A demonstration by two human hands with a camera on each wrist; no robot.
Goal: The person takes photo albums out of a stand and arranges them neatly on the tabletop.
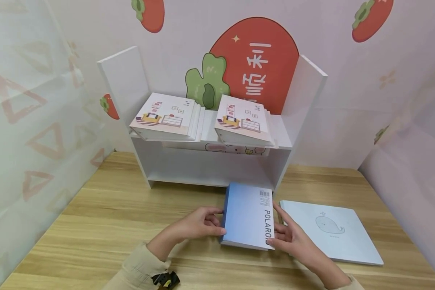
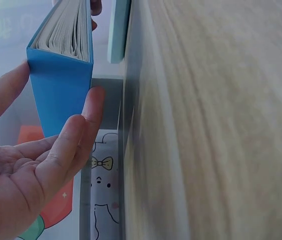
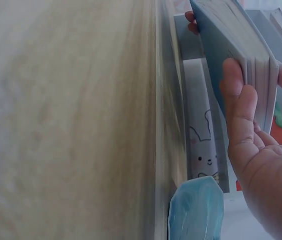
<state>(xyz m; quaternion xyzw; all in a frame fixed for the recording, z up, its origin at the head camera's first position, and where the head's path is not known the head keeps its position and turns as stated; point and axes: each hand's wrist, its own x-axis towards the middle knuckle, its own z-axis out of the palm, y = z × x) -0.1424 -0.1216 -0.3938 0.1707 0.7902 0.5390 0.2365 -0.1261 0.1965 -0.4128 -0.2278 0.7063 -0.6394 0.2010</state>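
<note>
A blue photo album [image 1: 246, 217] marked POLAROID is held just above the wooden table, in front of the shelf. My left hand [image 1: 203, 223] grips its spine side, thumb on one cover and fingers beneath the other. On the opposite edge, my right hand [image 1: 291, 235] holds the covers between thumb and fingers. The left wrist view shows the album's blue spine [image 2: 61, 92] and its white page edges; in the right wrist view the page side [image 3: 260, 85] faces the right hand. Close to that hand lies a pale blue album [image 1: 330, 229] with a whale drawing.
Behind the hands stands a white two-tier shelf [image 1: 210, 165] with tall side panels. Its upper board carries two stacks of illustrated white albums, a left stack [image 1: 166, 117] and a right stack [image 1: 243, 121], slightly overhanging the front. Patterned curtains hang at both sides of the table [image 1: 130, 225].
</note>
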